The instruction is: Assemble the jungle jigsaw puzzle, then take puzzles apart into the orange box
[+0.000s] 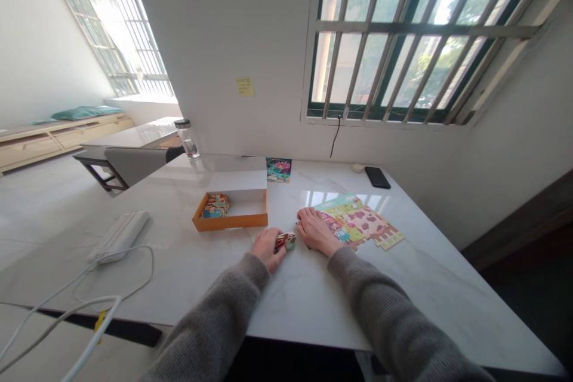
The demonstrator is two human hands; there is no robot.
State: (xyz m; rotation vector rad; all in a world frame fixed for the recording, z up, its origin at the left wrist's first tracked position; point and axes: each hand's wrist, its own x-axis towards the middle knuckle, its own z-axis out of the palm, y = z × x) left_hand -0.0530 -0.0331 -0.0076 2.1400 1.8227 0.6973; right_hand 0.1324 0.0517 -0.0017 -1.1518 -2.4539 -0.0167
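Note:
My left hand (268, 249) is closed around a small stack of puzzle pieces (285, 241) just above or on the white table. To its right, my right hand (314, 229) rests at the left edge of a partly joined puzzle (364, 219) showing a cow and a fence. Its fingers are bent together, and whatever is beneath them is hidden. An orange-sided box (233, 220) lies beyond my left hand, with more puzzle pieces (216, 206) in its left part.
A colourful picture card (279, 170) lies behind the box. At the back right is a black phone (377, 177). A bottle (187, 138) stands at the back left. A white power strip (120, 236) and cables (150, 262) occupy the left side.

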